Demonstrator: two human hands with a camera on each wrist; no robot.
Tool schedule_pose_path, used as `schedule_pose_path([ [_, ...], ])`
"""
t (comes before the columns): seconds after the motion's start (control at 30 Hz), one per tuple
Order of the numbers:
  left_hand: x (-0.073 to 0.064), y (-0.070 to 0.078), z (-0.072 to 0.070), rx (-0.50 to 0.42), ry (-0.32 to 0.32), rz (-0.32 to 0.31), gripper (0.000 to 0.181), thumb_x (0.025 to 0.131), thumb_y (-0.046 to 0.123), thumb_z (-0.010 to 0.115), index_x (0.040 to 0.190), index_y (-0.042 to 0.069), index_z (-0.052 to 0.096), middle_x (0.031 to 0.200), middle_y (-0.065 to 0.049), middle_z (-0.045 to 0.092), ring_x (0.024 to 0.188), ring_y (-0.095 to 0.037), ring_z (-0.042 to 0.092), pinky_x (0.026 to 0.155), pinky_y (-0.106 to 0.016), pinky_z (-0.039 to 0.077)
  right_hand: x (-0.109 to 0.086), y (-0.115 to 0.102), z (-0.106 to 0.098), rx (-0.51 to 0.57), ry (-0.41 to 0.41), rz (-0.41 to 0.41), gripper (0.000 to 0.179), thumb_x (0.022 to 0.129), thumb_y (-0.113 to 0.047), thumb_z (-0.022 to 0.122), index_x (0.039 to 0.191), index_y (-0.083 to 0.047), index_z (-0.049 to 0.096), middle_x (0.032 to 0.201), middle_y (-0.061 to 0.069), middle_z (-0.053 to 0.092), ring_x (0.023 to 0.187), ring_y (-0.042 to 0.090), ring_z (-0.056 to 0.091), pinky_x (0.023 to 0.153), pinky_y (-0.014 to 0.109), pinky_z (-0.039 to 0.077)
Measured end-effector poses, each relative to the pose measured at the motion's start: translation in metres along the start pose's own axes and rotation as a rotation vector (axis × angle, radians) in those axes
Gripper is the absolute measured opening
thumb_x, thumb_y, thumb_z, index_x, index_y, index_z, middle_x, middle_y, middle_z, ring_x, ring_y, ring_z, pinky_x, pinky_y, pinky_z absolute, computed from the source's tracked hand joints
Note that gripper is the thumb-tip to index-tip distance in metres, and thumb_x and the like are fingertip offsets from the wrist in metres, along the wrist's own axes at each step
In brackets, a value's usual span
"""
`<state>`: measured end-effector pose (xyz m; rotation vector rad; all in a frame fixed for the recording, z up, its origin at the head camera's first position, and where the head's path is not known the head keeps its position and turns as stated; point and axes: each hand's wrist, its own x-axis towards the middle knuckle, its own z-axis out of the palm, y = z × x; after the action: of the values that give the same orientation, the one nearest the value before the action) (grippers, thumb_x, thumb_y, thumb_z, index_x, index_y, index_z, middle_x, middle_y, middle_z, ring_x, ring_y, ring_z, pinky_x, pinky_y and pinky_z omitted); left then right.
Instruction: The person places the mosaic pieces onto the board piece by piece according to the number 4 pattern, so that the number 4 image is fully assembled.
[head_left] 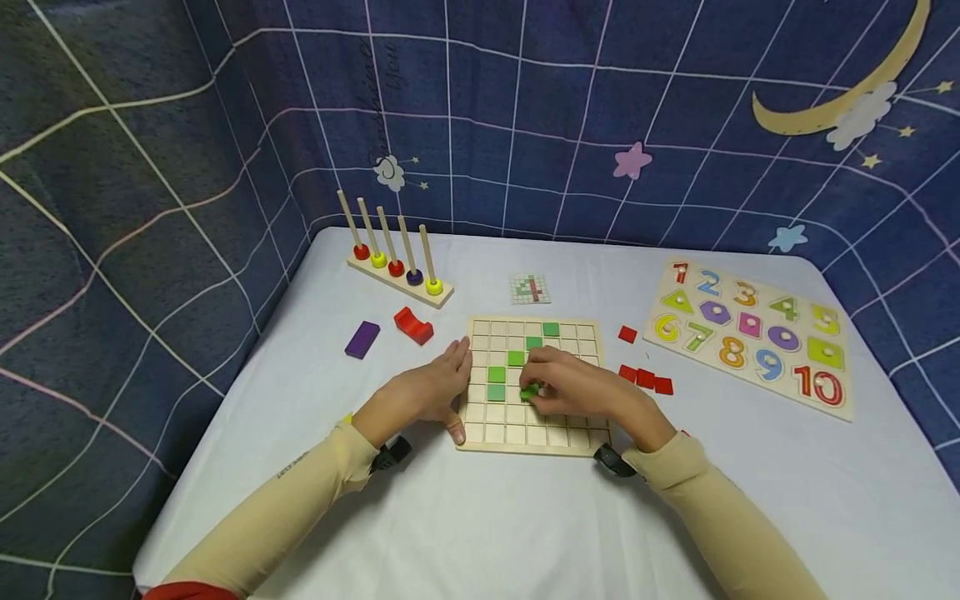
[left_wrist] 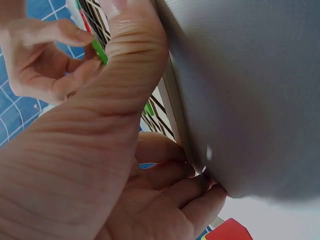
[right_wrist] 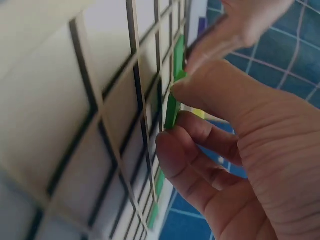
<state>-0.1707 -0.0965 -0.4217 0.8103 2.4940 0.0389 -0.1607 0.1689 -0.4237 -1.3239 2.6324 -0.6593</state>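
A wooden grid board lies flat on the white table, with several green square tiles set in its cells. My right hand is over the middle of the board and pinches a green tile between thumb and fingers, close to the grid in the right wrist view. My left hand rests along the board's left edge, its fingers fairly straight and its thumb at the near corner. In the left wrist view those fingers touch the board's side.
Several red tiles lie right of the board, beside a wooden number puzzle. A small pattern card is behind the board. At the back left are a peg stand, a red block and a purple block.
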Motion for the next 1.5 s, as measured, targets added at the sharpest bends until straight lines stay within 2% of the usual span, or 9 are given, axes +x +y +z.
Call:
schedule_pose_path([
  [0.27, 0.002, 0.001, 0.001, 0.005, -0.011, 0.002, 0.139, 0.072, 0.052, 0.092, 0.166, -0.013, 0.013, 0.178, -0.03, 0.002, 0.169, -0.041, 0.008, 0.137, -0.046, 0.021, 0.014, -0.006, 0.013, -0.045, 0.004, -0.023, 0.004, 0.096, -0.005, 0.077, 0.099, -0.005, 0.079, 0.096, 0.005, 0.067, 0.087, 0.013, 0.057, 0.079, 0.024, 0.055],
  [0.37, 0.002, 0.0, 0.001, 0.01, -0.019, -0.002, 0.14, 0.072, 0.052, 0.092, 0.167, -0.012, 0.012, 0.178, -0.03, 0.0, 0.169, -0.041, 0.006, 0.137, -0.046, 0.02, 0.013, -0.008, 0.013, -0.067, 0.019, -0.023, 0.003, 0.095, -0.004, 0.079, 0.096, -0.006, 0.081, 0.095, 0.005, 0.068, 0.087, 0.014, 0.059, 0.08, 0.026, 0.056],
  [0.57, 0.001, 0.001, -0.002, 0.008, -0.023, -0.015, 0.141, 0.071, 0.052, 0.092, 0.167, -0.012, 0.011, 0.179, -0.029, -0.001, 0.169, -0.04, 0.005, 0.138, -0.046, 0.019, 0.008, -0.014, 0.012, -0.139, 0.055, -0.079, 0.004, 0.092, -0.002, 0.081, 0.092, -0.006, 0.081, 0.097, 0.006, 0.072, 0.093, 0.019, 0.064, 0.085, 0.03, 0.06],
  [0.8, 0.001, -0.001, -0.001, 0.005, -0.01, -0.006, 0.141, 0.071, 0.051, 0.093, 0.166, -0.014, 0.012, 0.178, -0.031, 0.0, 0.169, -0.042, 0.006, 0.137, -0.047, 0.02, 0.004, -0.017, 0.015, -0.144, 0.056, -0.085, 0.005, 0.094, -0.003, 0.08, 0.098, -0.001, 0.08, 0.103, 0.009, 0.073, 0.098, 0.022, 0.065, 0.087, 0.03, 0.06],
  [0.9, 0.001, 0.0, -0.001, 0.003, -0.01, -0.001, 0.141, 0.071, 0.051, 0.093, 0.166, -0.014, 0.012, 0.178, -0.031, 0.0, 0.169, -0.042, 0.006, 0.137, -0.047, 0.02, 0.001, -0.017, 0.015, -0.148, 0.055, -0.08, 0.005, 0.094, -0.004, 0.08, 0.099, -0.002, 0.08, 0.106, 0.009, 0.072, 0.101, 0.022, 0.065, 0.089, 0.031, 0.061],
  [1.17, 0.002, 0.001, -0.002, -0.003, -0.012, 0.001, 0.14, 0.072, 0.051, 0.092, 0.166, -0.014, 0.011, 0.178, -0.031, -0.001, 0.169, -0.042, 0.005, 0.138, -0.047, 0.018, -0.016, -0.013, 0.006, -0.146, 0.055, -0.074, 0.015, 0.094, -0.009, 0.082, 0.108, -0.005, 0.079, 0.128, 0.016, 0.072, 0.121, 0.03, 0.068, 0.102, 0.04, 0.062],
  [1.4, 0.002, 0.0, 0.0, 0.004, -0.011, 0.006, 0.139, 0.072, 0.051, 0.092, 0.166, -0.014, 0.012, 0.178, -0.031, 0.001, 0.169, -0.042, 0.006, 0.138, -0.047, 0.019, -0.041, -0.004, -0.007, -0.189, 0.083, -0.053, 0.02, 0.089, -0.002, 0.084, 0.108, -0.002, 0.079, 0.128, 0.017, 0.071, 0.117, 0.031, 0.07, 0.096, 0.04, 0.065],
  [1.5, 0.001, -0.001, 0.001, 0.009, -0.005, 0.009, 0.139, 0.071, 0.052, 0.092, 0.165, -0.015, 0.013, 0.178, -0.032, 0.002, 0.168, -0.043, 0.008, 0.137, -0.047, 0.02, -0.053, -0.004, -0.012, -0.166, 0.062, 0.016, 0.024, 0.09, -0.002, 0.083, 0.113, -0.002, 0.079, 0.131, 0.017, 0.071, 0.119, 0.032, 0.07, 0.095, 0.043, 0.065],
])
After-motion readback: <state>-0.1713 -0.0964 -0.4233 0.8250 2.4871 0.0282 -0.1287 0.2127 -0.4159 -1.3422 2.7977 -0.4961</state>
